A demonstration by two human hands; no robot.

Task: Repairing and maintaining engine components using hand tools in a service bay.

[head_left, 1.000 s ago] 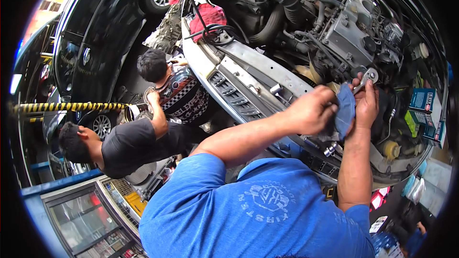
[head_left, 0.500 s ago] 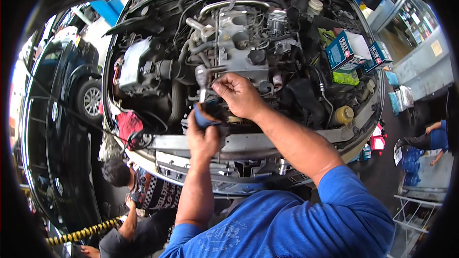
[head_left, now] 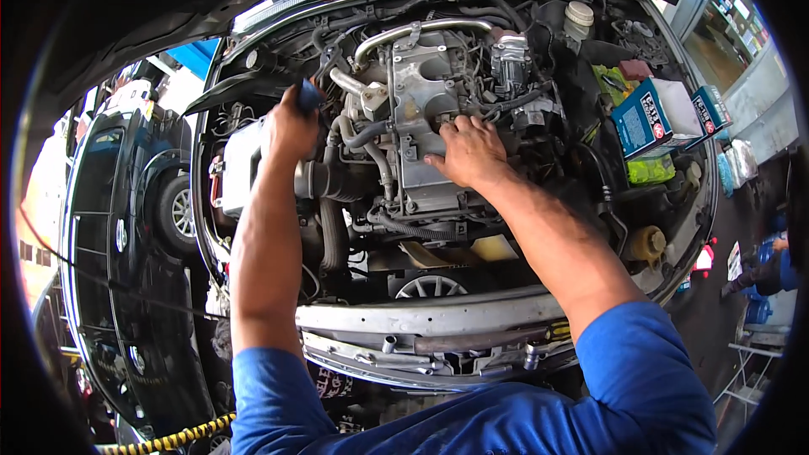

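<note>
Over the engine bay (head_left: 396,318), the left hand (head_left: 290,130) grips something blue (head_left: 310,97).

Over my feed I counted two hands: one left hand (head_left: 291,128) and one right hand (head_left: 472,152). I made out one dark blue object (head_left: 310,97), one engine (head_left: 421,173), two teal boxes (head_left: 640,131), one amber reservoir (head_left: 647,243), one pale-capped reservoir (head_left: 578,18) and one striped bar (head_left: 181,436). I saw at least two spoked wheels (head_left: 179,212); the metal pieces (head_left: 531,356) were too small for me to count.
</note>
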